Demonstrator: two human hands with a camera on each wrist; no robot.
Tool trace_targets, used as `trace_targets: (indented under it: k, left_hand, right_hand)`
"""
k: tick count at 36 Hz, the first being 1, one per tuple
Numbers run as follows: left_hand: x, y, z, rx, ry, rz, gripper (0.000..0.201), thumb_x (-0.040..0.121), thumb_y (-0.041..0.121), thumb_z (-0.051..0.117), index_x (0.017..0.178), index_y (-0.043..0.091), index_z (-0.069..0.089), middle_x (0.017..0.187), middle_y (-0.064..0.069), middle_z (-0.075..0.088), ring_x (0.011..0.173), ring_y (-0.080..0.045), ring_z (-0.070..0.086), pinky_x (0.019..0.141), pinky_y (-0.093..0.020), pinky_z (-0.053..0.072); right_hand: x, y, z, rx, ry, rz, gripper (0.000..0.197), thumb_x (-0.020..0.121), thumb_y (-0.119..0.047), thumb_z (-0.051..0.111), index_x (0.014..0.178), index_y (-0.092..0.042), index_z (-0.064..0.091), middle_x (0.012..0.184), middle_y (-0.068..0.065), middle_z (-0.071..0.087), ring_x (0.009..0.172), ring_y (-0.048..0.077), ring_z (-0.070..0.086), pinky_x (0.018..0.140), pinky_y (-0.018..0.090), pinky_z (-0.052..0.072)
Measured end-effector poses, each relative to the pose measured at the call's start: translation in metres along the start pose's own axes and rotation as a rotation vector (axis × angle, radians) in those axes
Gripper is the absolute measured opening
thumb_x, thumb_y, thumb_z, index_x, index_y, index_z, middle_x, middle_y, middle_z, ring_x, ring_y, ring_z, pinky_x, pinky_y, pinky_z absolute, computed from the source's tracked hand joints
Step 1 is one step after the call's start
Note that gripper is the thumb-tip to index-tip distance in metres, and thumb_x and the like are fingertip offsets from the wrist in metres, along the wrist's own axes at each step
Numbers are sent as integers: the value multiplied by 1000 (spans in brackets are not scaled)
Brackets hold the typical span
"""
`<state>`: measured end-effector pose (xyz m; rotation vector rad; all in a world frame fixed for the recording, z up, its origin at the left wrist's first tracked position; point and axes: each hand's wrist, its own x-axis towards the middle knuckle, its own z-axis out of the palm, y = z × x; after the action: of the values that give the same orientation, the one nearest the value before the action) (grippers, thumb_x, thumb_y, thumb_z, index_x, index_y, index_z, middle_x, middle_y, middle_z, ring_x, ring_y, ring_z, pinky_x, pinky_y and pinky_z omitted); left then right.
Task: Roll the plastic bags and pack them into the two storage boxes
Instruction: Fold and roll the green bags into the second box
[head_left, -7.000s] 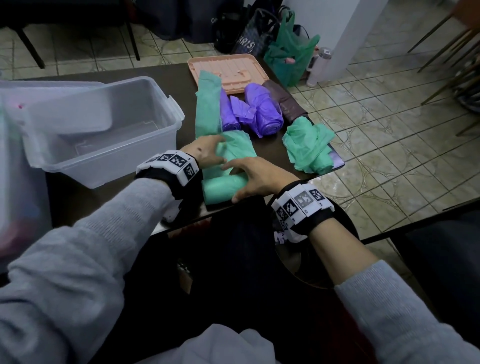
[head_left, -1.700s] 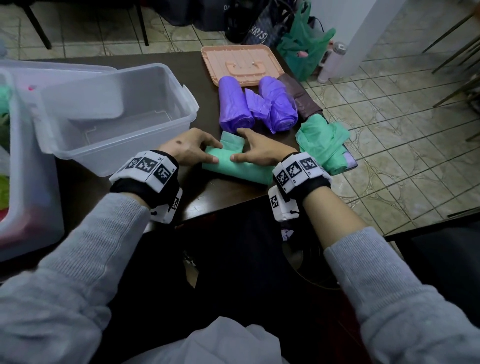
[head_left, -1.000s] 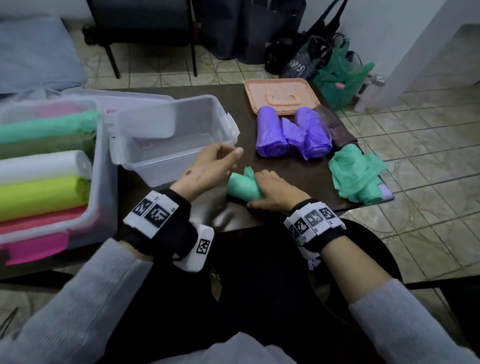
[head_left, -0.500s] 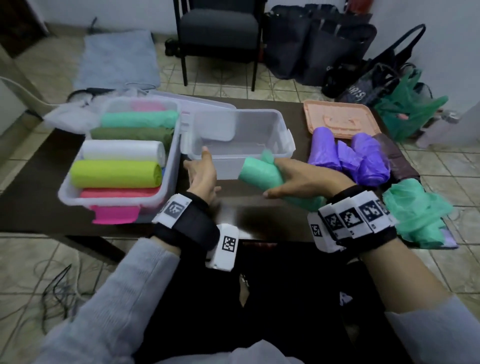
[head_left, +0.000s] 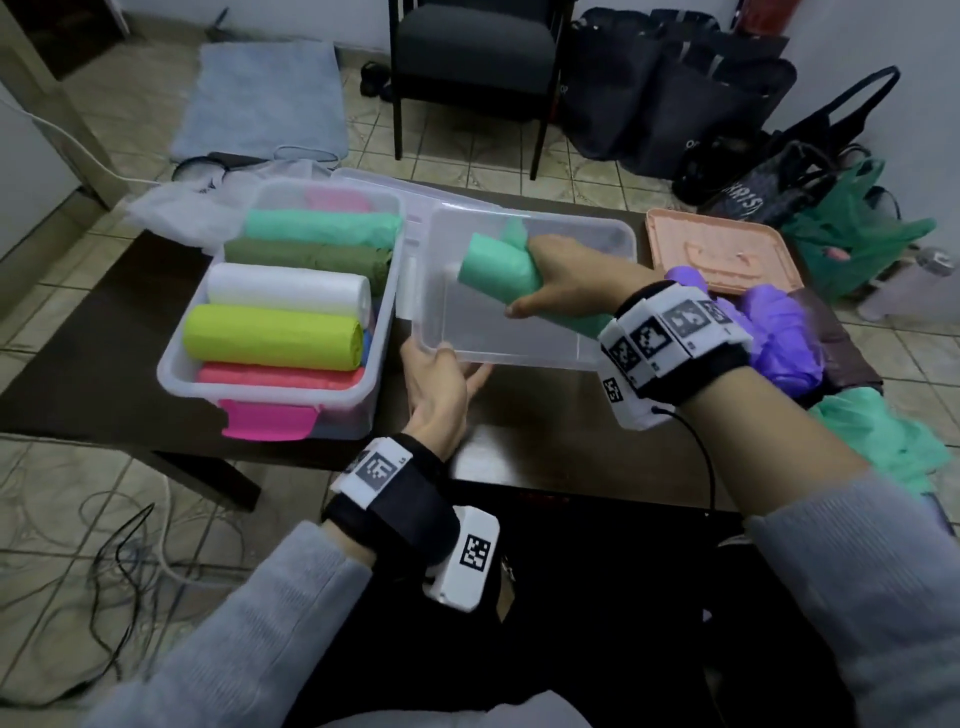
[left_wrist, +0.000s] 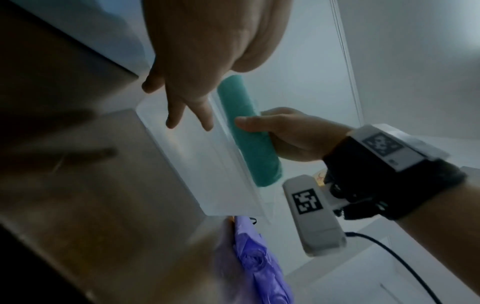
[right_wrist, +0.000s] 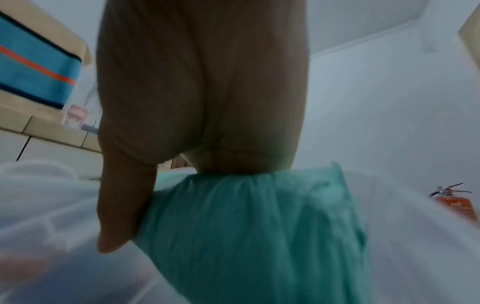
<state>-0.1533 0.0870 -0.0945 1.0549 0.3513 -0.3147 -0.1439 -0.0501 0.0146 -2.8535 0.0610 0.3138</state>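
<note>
My right hand (head_left: 550, 275) grips a rolled green bag (head_left: 496, 270) and holds it tilted over the inside of the empty clear box (head_left: 519, 358). The roll (left_wrist: 249, 139) shows through the box wall in the left wrist view, and fills the right wrist view (right_wrist: 246, 226) under my thumb. My left hand (head_left: 447, 374) holds the box's near left corner, thumb on the rim, fingers (left_wrist: 176, 119) straight against the outer wall. To the left stands a second clear box (head_left: 174, 374) packed with several coloured rolls.
Purple bags (head_left: 779, 332), a brown bag (head_left: 841, 343) and a loose green bag (head_left: 883, 441) lie on the dark table (head_left: 545, 441) to the right. A pink lid (head_left: 722, 249) lies behind them. A chair (head_left: 467, 52), dark bags and floor cables (head_left: 130, 545) surround the table.
My right hand finished rolling the green bag, lifted it off the table and carried it over the empty box. My left hand left the roll and took the box's corner.
</note>
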Motion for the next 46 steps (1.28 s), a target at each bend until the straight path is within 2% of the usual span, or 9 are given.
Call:
trace_targets:
  k: [9, 15, 20, 25, 31, 34, 38, 41, 46]
  left_hand:
    - [-1, -16, -14, -62, -11, 42, 56, 93, -8, 25, 142, 18, 30, 143, -15, 40, 123, -33, 50, 75, -35, 58]
    - [0, -24, -23, -92, -8, 35, 56, 90, -11, 24, 138, 17, 33, 144, -14, 40, 125, -34, 48, 73, -34, 59]
    - [1, -24, -24, -93, 7, 25, 54, 90, -11, 25, 135, 15, 37, 141, -15, 43, 123, -35, 49, 69, -33, 59]
    - [-1, -22, -22, -102, 7, 32, 50, 91, -11, 25, 126, 22, 38, 147, -11, 36, 126, -35, 46, 65, -30, 59]
    - [-1, -17, -19, -107, 8, 30, 51, 90, -12, 24, 129, 17, 38, 145, -13, 38, 125, -35, 47, 66, -31, 59]
    - [-1, -13, -16, -98, 2, 43, 51, 89, -12, 25, 129, 17, 39, 144, -14, 40, 124, -35, 49, 67, -32, 59]
    - [1, -5, -12, -101, 16, 16, 49, 91, -12, 27, 136, 6, 38, 141, -23, 41, 123, -39, 49, 70, -38, 59]
    - [0, 3, -7, -107, 40, -10, 50, 93, -12, 28, 142, 0, 28, 142, -34, 32, 125, -44, 45, 75, -44, 58]
    - [1, 14, 5, -82, 70, -58, 47, 96, -9, 29, 142, 2, 32, 136, -26, 45, 113, -40, 56, 77, -42, 55]
  right_hand:
    - [25, -9, 48, -15, -196, 99, 75, 77, -26, 76, 129, -8, 24, 122, 21, 55, 106, 33, 56, 89, 38, 44]
    - [33, -10, 55, -46, -232, 31, 67, 81, -31, 73, 132, -4, 39, 135, 16, 46, 120, 29, 46, 95, 31, 36]
    - [36, -10, 64, -141, -235, 20, 56, 88, -34, 61, 136, -11, 42, 134, 17, 42, 127, 32, 33, 105, 39, 33]
    - [35, -11, 67, 1, -178, 17, 71, 90, -24, 59, 148, -11, 20, 145, 18, 35, 134, 31, 34, 108, 33, 27]
    - [35, -8, 64, 10, -167, -1, 45, 95, -26, 53, 136, -9, 43, 140, 12, 45, 127, 26, 43, 101, 28, 31]
    - [31, -4, 53, 36, -16, -15, 38, 98, -26, 47, 134, -14, 48, 140, 12, 45, 129, 27, 40, 106, 31, 28]
    - [19, 12, 35, 317, 547, 8, 25, 93, -8, 46, 108, -12, 66, 112, 5, 64, 93, 13, 54, 81, 15, 35]
    - [8, 33, 29, 197, 868, 150, 30, 88, -8, 43, 110, -14, 63, 115, 7, 61, 106, 23, 52, 89, 24, 32]
    - [-6, 64, 36, 389, 550, 625, 44, 96, -17, 38, 138, -4, 37, 142, 19, 38, 129, 34, 37, 102, 36, 31]
